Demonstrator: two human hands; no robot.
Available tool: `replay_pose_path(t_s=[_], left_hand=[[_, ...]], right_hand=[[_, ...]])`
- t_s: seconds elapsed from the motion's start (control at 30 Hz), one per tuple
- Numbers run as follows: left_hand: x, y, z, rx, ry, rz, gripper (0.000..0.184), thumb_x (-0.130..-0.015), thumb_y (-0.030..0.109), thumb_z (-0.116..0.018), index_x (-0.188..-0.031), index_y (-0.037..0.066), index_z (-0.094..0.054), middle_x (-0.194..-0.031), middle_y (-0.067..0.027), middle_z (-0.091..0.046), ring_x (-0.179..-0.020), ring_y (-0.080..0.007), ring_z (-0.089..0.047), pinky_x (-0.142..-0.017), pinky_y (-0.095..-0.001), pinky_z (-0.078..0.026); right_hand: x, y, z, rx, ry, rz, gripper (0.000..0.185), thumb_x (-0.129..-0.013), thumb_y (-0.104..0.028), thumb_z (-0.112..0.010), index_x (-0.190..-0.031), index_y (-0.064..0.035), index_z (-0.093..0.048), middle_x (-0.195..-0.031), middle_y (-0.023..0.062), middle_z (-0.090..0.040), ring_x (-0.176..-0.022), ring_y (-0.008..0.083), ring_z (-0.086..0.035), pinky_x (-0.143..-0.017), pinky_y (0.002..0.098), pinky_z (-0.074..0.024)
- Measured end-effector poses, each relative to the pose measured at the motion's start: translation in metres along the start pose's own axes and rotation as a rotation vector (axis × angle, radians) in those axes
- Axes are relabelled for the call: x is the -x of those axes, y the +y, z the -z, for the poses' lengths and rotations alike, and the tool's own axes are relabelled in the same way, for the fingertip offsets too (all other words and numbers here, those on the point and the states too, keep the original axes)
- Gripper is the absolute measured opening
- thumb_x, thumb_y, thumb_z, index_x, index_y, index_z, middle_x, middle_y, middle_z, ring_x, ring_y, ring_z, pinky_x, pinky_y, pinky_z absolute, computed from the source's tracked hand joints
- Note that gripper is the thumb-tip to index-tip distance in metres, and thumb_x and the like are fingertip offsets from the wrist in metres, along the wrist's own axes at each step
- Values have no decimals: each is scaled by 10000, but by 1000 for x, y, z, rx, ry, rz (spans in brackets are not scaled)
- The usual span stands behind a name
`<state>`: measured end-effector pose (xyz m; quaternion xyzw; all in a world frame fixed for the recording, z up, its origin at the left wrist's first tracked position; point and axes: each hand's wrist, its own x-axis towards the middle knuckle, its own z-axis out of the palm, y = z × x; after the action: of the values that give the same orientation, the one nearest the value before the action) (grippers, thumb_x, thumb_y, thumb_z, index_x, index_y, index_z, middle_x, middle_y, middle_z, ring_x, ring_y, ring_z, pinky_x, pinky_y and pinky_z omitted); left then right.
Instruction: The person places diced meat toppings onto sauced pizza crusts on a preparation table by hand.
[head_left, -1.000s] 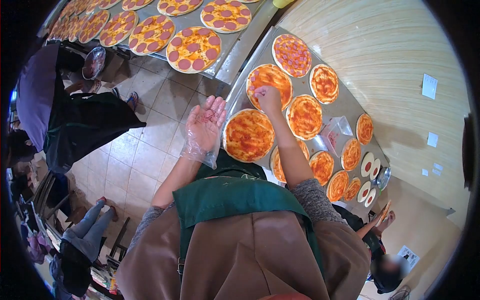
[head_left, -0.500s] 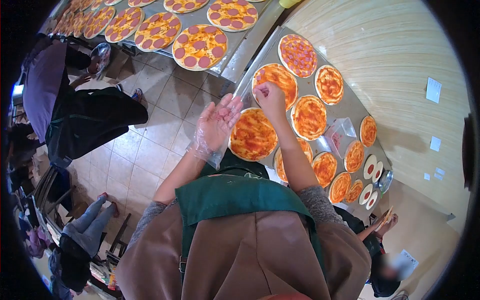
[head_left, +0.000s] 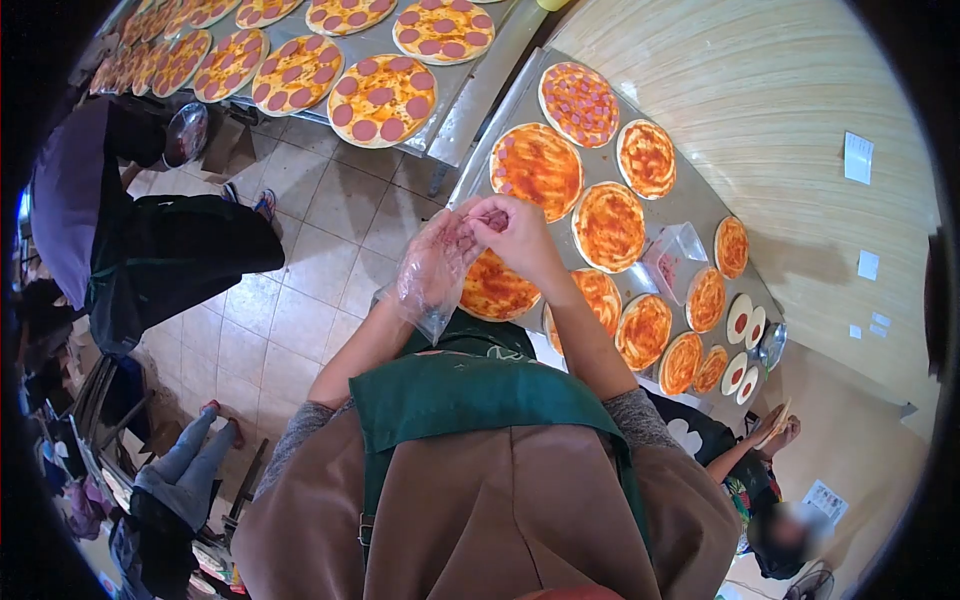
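Note:
My left hand [head_left: 432,262], in a clear plastic glove, is cupped palm up with small pieces of pink diced meat [head_left: 466,232] in it. Over its fingers, my bare right hand [head_left: 514,236] pinches at the meat with thumb and fingertips together. Both hands are above a sauced pizza base [head_left: 500,288], partly covering it. Just beyond lies another sauced pizza [head_left: 540,170] with a few meat cubes along its left edge. A pizza [head_left: 579,104] covered with diced meat sits at the far end of the metal table.
More sauced pizzas [head_left: 610,228] cover the metal table [head_left: 622,168], around a clear plastic container [head_left: 674,262] of diced meat. Sausage-slice pizzas [head_left: 382,100] fill another table at upper left. A person in a dark apron [head_left: 180,250] stands left; another person's hands [head_left: 778,432] hold a flat base at lower right.
My right hand has come back from over the far sauced pizza to my left palm. Meat cubes now show on that pizza's left edge. The view has shifted slightly.

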<state>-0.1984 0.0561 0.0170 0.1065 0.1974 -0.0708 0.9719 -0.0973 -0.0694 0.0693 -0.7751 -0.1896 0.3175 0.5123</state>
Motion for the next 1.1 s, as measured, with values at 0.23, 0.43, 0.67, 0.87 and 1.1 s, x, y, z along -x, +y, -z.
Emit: replay_pose_path(t_s=[0.23,0.43,0.67,0.87,1.1], left_hand=[[1,1,-4,-32,35,24,513,-1039,331,-430,-1442,14,-428,-1462,-146,-478,-1347,-232,-468,-1125,-345,-374],[-5,3,22,41,34,14,518,-1023,325,-451,-1429,3,-444,-1492,-178,-446,-1400,-262,-412,-1157,-375,-334],[-5,3,29,61,95,0,501,-1019,311,-447,-1407,-5,-467,-1471,-182,-470,-1377,-271,-440,-1138,-382,-363],[-4,6,35,69,127,-7,501,-1010,291,-450,-1415,-5,-461,-1483,-186,-455,-1393,-281,-419,-1146,-396,-352],[-7,6,37,69,139,16,506,-1006,291,-448,-1414,-8,-460,-1471,-186,-468,-1383,-285,-432,-1146,-404,-352]], right_hand=[[-8,55,36,-268,185,-51,167,-858,-76,-709,-979,39,-714,-882,82,-733,-816,123,-691,-761,244,-539],[-39,123,55,-178,306,-207,193,-837,-116,-746,-963,30,-735,-864,69,-727,-759,108,-656,-713,242,-511],[-35,125,71,-247,417,-334,182,-833,-135,-750,-960,-5,-746,-855,30,-726,-720,91,-628,-647,224,-464],[-22,133,78,-191,407,-352,177,-840,-153,-747,-944,-9,-750,-861,24,-730,-704,87,-623,-612,230,-451],[-39,153,51,35,381,-172,161,-825,-140,-744,-921,-11,-751,-805,83,-733,-726,157,-677,-681,295,-522]])
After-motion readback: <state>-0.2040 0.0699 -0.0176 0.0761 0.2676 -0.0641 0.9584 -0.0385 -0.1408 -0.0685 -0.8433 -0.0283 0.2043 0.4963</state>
